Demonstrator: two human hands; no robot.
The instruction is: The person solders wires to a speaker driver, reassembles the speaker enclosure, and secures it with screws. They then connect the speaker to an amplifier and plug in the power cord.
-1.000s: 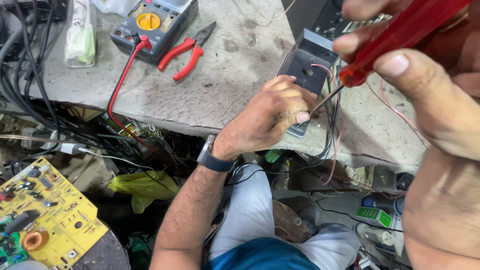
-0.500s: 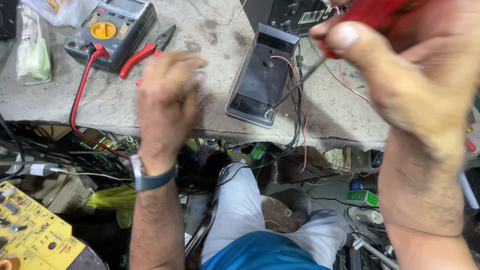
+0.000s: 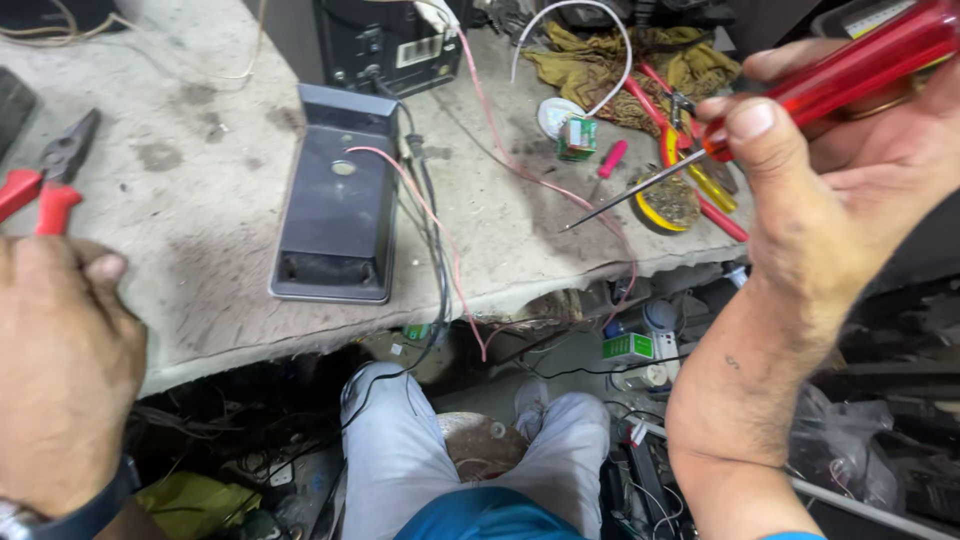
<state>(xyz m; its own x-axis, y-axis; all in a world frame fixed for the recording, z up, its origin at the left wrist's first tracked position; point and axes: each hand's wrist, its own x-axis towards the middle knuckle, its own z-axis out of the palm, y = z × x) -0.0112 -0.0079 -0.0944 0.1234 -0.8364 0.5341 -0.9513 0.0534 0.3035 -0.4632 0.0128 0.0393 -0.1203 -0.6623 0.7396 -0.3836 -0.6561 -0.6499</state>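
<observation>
Bare bench (image 3: 200, 190) lies open left of the dark box (image 3: 338, 200); wires (image 3: 440, 230) and scattered tools (image 3: 690, 190) crowd its right.

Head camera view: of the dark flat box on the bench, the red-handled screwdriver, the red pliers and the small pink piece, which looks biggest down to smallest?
1. Dark flat box.
2. Red-handled screwdriver, though it is held close to the camera by the right hand, so its rank is unsure.
3. Red pliers, partly cut off.
4. Small pink piece.
</observation>
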